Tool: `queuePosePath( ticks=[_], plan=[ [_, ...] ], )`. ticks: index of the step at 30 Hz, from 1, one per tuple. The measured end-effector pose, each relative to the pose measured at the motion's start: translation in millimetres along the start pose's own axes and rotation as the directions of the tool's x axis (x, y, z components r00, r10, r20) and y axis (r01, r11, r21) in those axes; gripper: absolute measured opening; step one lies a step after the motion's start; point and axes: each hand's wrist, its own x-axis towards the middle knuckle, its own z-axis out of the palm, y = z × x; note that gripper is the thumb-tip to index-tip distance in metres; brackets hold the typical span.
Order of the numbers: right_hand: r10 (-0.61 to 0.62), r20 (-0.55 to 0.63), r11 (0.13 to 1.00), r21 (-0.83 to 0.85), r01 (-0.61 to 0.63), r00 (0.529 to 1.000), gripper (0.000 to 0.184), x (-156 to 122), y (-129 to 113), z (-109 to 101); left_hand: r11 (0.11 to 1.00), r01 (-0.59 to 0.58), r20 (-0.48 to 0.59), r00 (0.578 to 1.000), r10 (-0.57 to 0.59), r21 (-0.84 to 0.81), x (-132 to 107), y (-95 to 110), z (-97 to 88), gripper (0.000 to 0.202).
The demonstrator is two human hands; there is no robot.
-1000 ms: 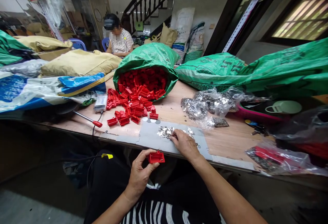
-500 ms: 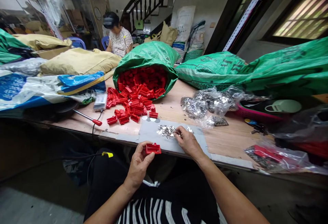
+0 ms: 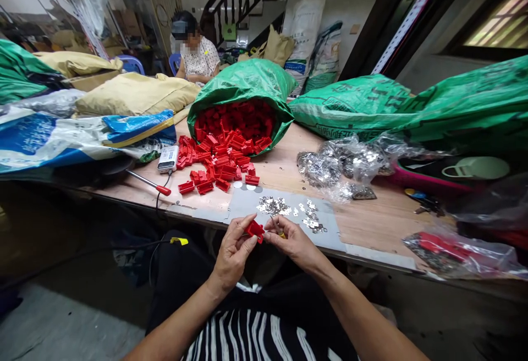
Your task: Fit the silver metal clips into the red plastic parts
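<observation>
My left hand [image 3: 236,242] pinches a small red plastic box [image 3: 256,230], tilted, just off the table's front edge. Close against its right side is my right hand [image 3: 286,237], fingers closed on a thin tool with a yellow handle [image 3: 282,235]. The tool's dark slender end sticks up between the fingers; its exact kind is unclear. Whether the fingertips also hold a metal piece I cannot make out. Beyond the hands, small flat metal pieces [image 3: 272,205] lie in a pile on a grey mat [image 3: 243,207], with a looser group [image 3: 312,222] to the right.
A green sack [image 3: 247,77] spills red boxes [image 3: 220,165] onto the table. Bags of metal parts [image 3: 350,160] lie right, near a pink tray [image 3: 429,182]. A red-handled rod [image 3: 150,182] and white device [image 3: 168,158] sit left. Another person [image 3: 196,53] sits across.
My right hand has left the metal pieces and come to the red box. My left hand has shifted right and turned the box. The view has swung slightly left.
</observation>
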Motion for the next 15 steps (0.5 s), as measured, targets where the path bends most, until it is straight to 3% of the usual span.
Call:
queuePosePath(
  ticks=[6, 10, 15],
  plan=[
    [-0.022, -0.071, 0.999, -0.042, 0.019, 0.997, 0.033, -2, 3, 5, 0.996, -0.077, 0.053, 0.996, 0.075, 0.052, -4, -4, 2.0, 0.038],
    [0.053, -0.041, 0.997, 0.052, -0.051, 0.998, 0.037, -6, 0, 5, 0.99, 0.085, 0.014, 0.996, -0.084, -0.111, -3, -6, 2.7, 0.04],
    [0.062, -0.014, 0.994, 0.097, -0.06, 0.998, 0.039, -11, -3, 2, 0.899, 0.239, 0.03, 0.969, -0.246, -0.367, -3, -10, 4.3, 0.047]
  ],
)
